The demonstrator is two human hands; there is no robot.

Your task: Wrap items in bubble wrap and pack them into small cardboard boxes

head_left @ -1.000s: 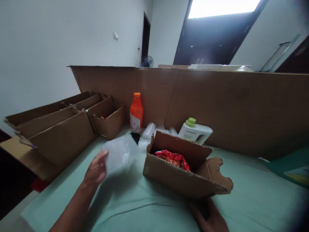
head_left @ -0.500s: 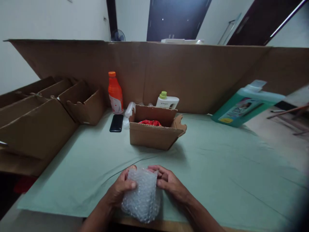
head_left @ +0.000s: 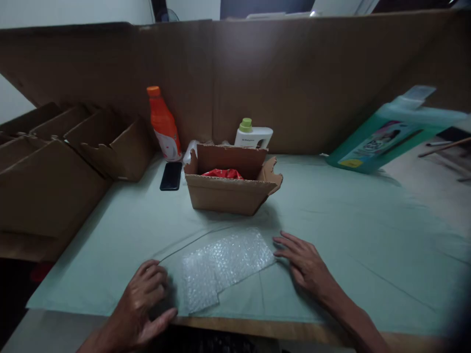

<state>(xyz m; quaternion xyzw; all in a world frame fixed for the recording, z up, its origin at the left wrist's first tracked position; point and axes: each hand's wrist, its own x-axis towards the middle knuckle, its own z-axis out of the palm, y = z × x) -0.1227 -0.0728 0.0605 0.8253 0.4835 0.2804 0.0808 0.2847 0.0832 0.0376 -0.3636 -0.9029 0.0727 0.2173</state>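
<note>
A sheet of clear bubble wrap [head_left: 224, 264] lies spread flat on the green table cover [head_left: 331, 220], near the front edge. My left hand [head_left: 145, 304] rests palm down at the sheet's left end, fingers apart. At the sheet's right corner my right hand [head_left: 305, 262] lies flat, fingertips touching or nearly touching it. Neither hand grips anything. Behind the sheet stands an open small cardboard box [head_left: 230, 189] with a red packet [head_left: 222, 173] inside.
A black phone [head_left: 171, 175] lies left of the box. An orange bottle [head_left: 163, 123] and a white bottle with a green cap [head_left: 253, 135] stand by the tall cardboard wall [head_left: 294, 73]. Empty cardboard boxes [head_left: 55, 166] crowd the left. A teal jug [head_left: 393, 130] leans at right.
The bubble wrap was bunched between both hands at the table's front edge; now it is laid out flat and both hands have let go, resting at its ends. The view tilted down.
</note>
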